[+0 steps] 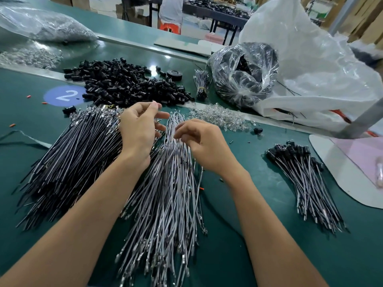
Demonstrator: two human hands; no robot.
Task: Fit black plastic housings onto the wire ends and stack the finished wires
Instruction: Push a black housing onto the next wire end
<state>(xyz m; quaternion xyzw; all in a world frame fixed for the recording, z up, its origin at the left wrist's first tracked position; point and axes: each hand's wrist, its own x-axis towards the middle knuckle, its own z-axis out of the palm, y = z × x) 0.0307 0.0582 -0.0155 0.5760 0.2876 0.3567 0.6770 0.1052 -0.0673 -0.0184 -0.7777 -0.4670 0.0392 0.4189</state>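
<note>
A heap of loose black plastic housings (126,83) lies at the back of the green table. A fan of black wires (68,158) lies at the left, and a pile of grey wires (172,195) lies in the middle. My left hand (138,127) hovers over the top ends of these piles, thumb and forefinger pinching a thin wire end. My right hand (199,139) has its fingers curled down onto the top of the grey wire pile, picking at a wire. The finished wires (304,179), each with a black housing on its end, lie stacked at the right.
Clear small parts (219,117) lie scattered behind the grey pile. A clear bag of black parts (246,73) and a large white bag (315,63) stand at the back right. A tied wire bundle (201,83), a tape roll (174,74) and a white board (339,172) lie nearby.
</note>
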